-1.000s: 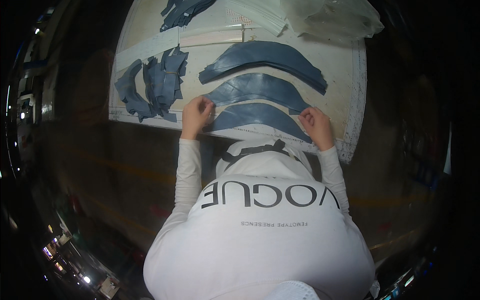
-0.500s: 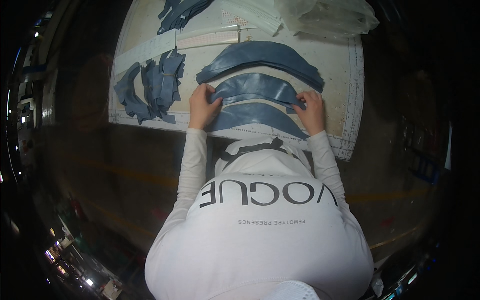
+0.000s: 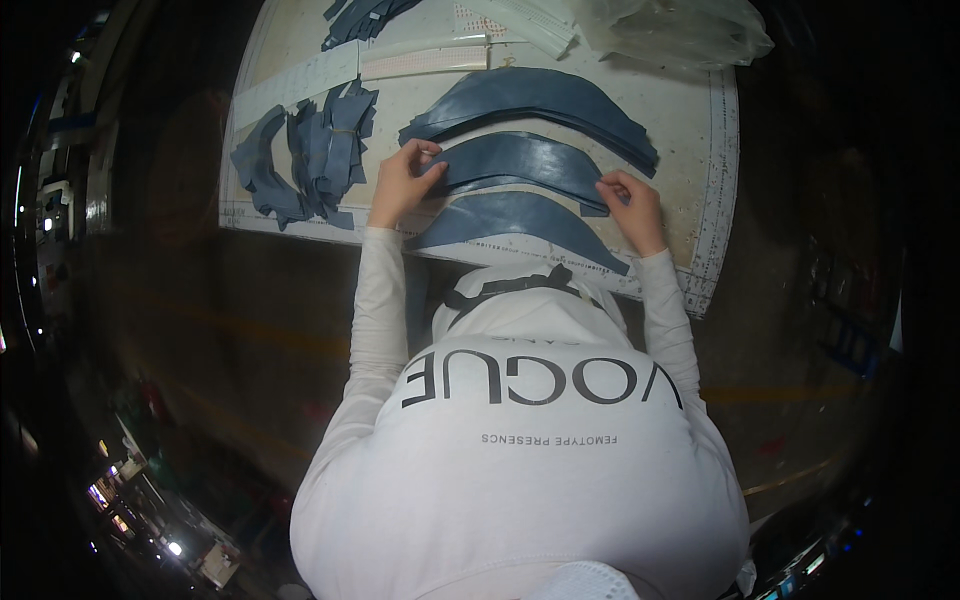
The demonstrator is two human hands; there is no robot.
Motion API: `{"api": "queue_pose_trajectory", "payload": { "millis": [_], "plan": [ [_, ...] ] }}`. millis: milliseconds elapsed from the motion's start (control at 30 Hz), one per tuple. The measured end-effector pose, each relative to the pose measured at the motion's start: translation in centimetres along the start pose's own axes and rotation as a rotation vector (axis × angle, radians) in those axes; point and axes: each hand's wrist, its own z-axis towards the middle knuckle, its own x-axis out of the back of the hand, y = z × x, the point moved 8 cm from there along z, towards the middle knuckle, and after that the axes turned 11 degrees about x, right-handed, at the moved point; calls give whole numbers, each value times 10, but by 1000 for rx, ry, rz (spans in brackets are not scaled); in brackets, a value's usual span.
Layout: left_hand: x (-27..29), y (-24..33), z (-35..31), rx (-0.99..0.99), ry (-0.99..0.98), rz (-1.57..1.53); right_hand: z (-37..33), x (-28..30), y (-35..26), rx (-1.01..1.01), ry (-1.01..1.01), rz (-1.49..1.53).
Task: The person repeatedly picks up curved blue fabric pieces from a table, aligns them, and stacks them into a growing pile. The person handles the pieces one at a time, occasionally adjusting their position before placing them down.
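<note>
Moved slightly farther up table (image 3: 688, 170) since earlier frame: left hand (image 3: 402, 185), part-open; right hand (image 3: 633, 208), fingers curled. Set at opposite ends of middle blue strip (image 3: 525, 160), presumably for even control; grip cannot be told. Strip laid between two other curved pieces (image 3: 530, 93).

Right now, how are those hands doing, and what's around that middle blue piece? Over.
Left hand at left end of middle blue piece. Right hand at its right end. Curved blue stack beyond; near blue piece body side.
</note>
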Motion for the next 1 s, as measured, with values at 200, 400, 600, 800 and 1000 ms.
{"api": "queue_pose_trajectory", "payload": {
  "millis": [200, 400, 600, 800, 1000],
  "plan": [
    [4, -27, -44, 189, -244, -9, -32, -4, -5, -169, -277, 12],
    [-1, -38, -67, 140, -135, 265, -51, -11, -9, -183, -308, -124],
    [1, -17, -78, 11, 102, 362, -57, -12, -29, 29, -156, -291],
    [-18, -19, -84, 30, 23, 306, -68, -25, -23, -65, -138, -200],
    [-4, -16, -70, 92, -196, 68, -52, -12, -32, 22, -167, -89]
  ]
}}
